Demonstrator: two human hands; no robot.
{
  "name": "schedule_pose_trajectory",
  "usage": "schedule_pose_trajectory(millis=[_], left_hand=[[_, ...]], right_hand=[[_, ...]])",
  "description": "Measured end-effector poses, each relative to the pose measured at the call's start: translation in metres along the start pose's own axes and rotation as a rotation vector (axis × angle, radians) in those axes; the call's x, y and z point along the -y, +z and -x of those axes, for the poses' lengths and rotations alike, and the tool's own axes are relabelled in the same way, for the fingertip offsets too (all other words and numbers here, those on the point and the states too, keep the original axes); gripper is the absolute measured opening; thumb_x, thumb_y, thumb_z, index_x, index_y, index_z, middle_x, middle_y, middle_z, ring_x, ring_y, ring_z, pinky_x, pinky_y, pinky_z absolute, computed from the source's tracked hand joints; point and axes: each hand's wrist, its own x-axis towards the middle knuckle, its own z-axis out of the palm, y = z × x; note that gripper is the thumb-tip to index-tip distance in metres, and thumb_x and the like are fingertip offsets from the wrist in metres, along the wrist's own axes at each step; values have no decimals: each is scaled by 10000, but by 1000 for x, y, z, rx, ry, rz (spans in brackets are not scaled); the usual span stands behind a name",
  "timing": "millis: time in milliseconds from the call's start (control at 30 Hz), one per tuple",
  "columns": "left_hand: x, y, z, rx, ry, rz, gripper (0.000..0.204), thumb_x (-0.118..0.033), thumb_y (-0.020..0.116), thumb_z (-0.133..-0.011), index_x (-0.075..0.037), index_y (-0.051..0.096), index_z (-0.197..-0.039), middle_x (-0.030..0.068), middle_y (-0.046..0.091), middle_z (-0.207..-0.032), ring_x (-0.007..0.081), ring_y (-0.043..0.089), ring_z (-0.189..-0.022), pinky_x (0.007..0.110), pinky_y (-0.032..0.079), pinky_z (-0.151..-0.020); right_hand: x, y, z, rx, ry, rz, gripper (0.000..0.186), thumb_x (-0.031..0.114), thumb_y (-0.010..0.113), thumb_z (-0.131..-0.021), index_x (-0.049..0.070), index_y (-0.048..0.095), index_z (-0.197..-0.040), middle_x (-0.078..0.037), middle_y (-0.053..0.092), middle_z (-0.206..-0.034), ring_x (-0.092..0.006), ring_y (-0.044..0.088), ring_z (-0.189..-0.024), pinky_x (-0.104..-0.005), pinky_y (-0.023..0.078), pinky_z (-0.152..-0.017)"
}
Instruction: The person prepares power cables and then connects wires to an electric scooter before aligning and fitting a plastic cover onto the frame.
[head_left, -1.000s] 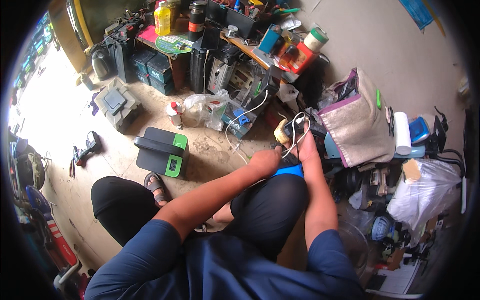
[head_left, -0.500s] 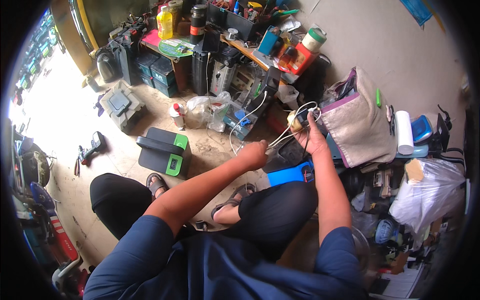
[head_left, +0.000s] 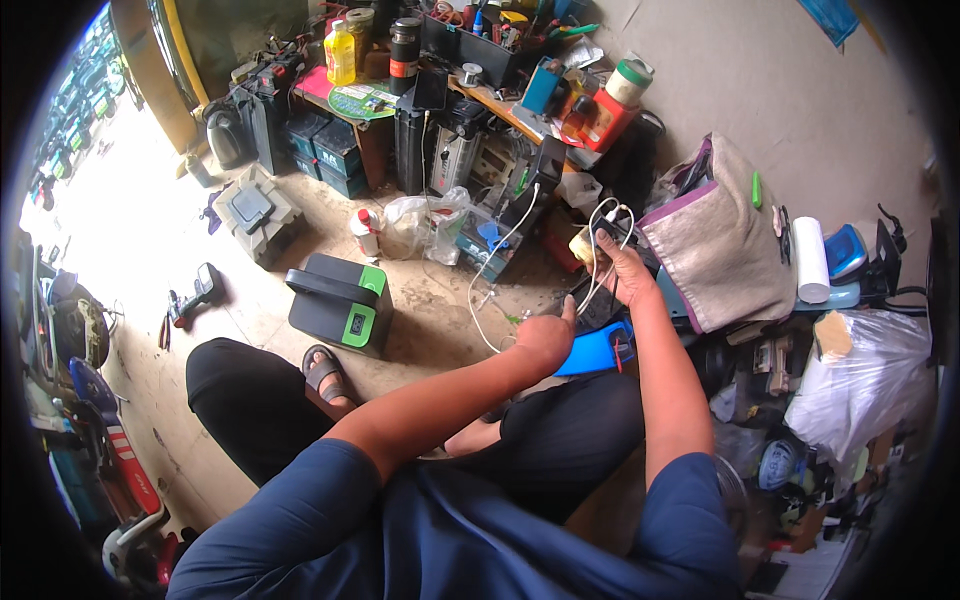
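Observation:
My right hand [head_left: 625, 272] is closed round a small dark plug-like piece [head_left: 603, 232], its thumb lying along it. A white cable [head_left: 474, 300] is plugged in near the top of that piece and loops down beside the fingers. My left hand [head_left: 545, 340] is closed on the white cable lower down, thumb side up; its fingertips are mostly hidden. From there the cable sags and rises to a black box [head_left: 546, 162] by the shelf. A yellowish block [head_left: 581, 247] sits just behind my right hand. Under my hands lies a blue and black case [head_left: 597, 350].
A black and green power station [head_left: 340, 305] with a handle stands on the floor before my knees. A grey fabric bag [head_left: 725, 245] is at the right, with a wrapped white bundle [head_left: 860, 375] nearer. Beyond are a red-capped bottle [head_left: 366, 235] and a crowded shelf [head_left: 505, 112].
My left hand has moved right, closer to my right hand, along with the white cable. My right hand has shifted slightly, and the cable loop round it now stands higher. The view has turned a little.

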Motion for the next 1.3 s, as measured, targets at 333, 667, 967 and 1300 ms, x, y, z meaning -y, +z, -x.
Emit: schedule_pose_trajectory(millis=[333,667,967,1300], left_hand=[[-39,3,-23,-119,224,204,459,-108,598,-913,24,479,-1336,212,738,-900,401,732,-828,494,577,-709],[24,28,20,-281,185,511,604,-121,677,-885,-53,488,-1455,233,601,-1321,425,583,-1227,470,506,-998],[145,20,111,-703,-358,613,346,-131,682,-901,-9,678,-1224,216,716,-1136,383,694,-1053,439,545,-956],[182,-49,149,-800,-553,1023,268,-114,678,-959,38,690,-1180,81,738,-982,117,664,-814,260,529,-725]], right_hand=[[-16,-50,-9,-112,-221,-28,530,-5,744,-866,-2,545,-1357,-39,670,-899,-117,622,-707,-248,519,-639],[-4,-42,2,-79,-321,-210,456,-85,486,-968,-64,500,-1423,-190,663,-1275,-164,660,-926,-208,550,-723],[3,-74,-1,-156,-410,-437,427,-57,467,-1021,-39,468,-1448,-179,641,-1292,-188,665,-1004,-217,571,-749],[22,-62,-7,-316,-277,-494,262,88,485,-1063,-14,607,-1271,-162,694,-1178,-205,701,-954,-215,569,-692]])
